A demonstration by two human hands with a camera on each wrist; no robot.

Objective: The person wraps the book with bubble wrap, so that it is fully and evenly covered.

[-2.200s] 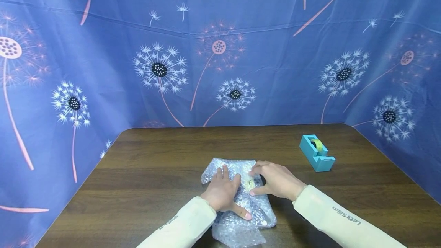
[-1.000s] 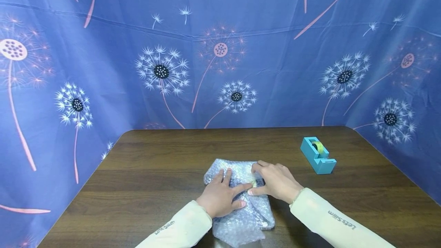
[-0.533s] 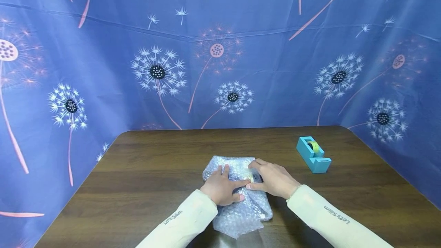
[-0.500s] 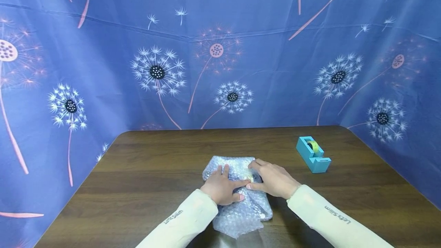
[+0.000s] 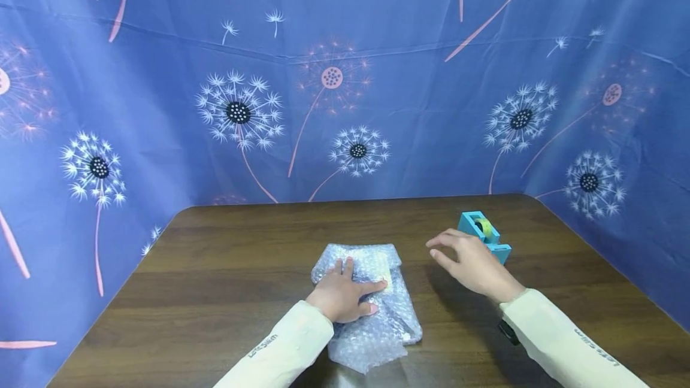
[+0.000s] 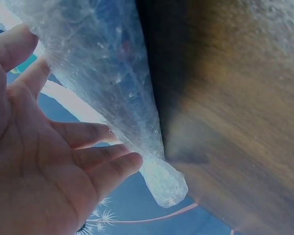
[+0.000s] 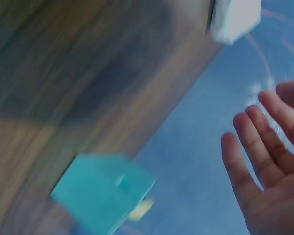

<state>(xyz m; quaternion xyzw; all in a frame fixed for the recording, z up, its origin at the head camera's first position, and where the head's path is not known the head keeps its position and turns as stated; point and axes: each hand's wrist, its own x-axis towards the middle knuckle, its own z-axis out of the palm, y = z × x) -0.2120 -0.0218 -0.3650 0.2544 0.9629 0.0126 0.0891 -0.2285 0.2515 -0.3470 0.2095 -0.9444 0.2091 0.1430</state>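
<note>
Your left hand (image 5: pixel 341 297) lies spread on the bubble-wrapped package (image 5: pixel 392 311), gripping nothing; your right hand (image 5: pixel 477 263) hangs above the table (image 5: pixel 242 256), fingers loosely bent, holding nothing, near the tape dispenser (image 7: pixel 100 190). The package lies flat in front of you, its long axis running roughly away from you, a loose flap (image 5: pixel 366 349) at the near end. It looks light, soft-skinned and slightly slippery; its contents may be fragile, so hold both long edges.

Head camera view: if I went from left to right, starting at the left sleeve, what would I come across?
Left sleeve → bubble wrap → tape dispenser → right sleeve.
</note>
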